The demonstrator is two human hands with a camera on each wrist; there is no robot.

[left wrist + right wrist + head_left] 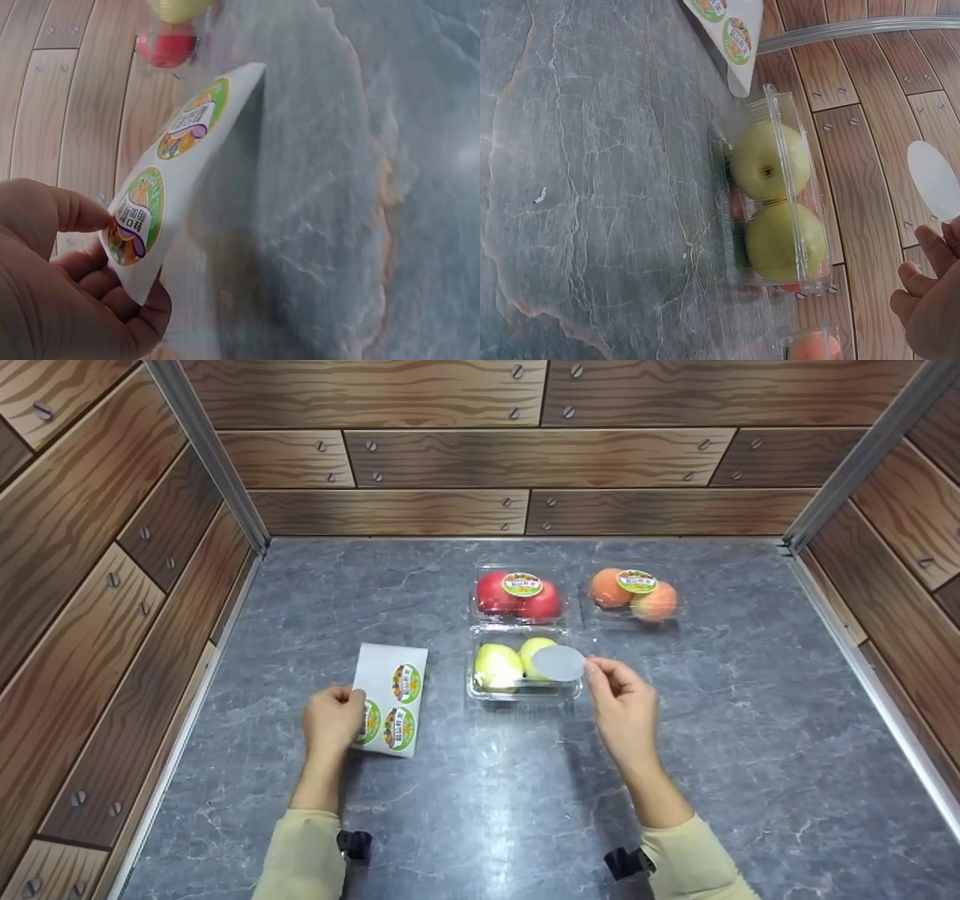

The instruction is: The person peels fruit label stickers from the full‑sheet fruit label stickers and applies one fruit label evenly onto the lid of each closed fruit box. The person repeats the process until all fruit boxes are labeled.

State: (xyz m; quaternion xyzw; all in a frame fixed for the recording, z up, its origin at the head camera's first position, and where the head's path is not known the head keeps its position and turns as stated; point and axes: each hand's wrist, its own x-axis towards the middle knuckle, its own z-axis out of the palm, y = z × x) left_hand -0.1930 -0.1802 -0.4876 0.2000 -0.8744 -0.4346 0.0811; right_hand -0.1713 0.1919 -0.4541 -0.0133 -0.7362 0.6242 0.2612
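Note:
My left hand pinches the left edge of a white sticker sheet, which bears several oval fruit labels; its thumb overlaps one label. In the left wrist view the sheet stands tilted above the table. Between thumb and finger, my right hand holds one oval sticker, its plain pale side toward the head camera. That sticker overlaps a clear plastic box of two green apples in the head view. The right wrist view shows the sticker held apart from the box.
Behind the green apples stands a clear box of red apples with an oval label on its lid. To its right is a box of orange-pink fruit, also labelled. Wood-patterned walls enclose the grey marbled table.

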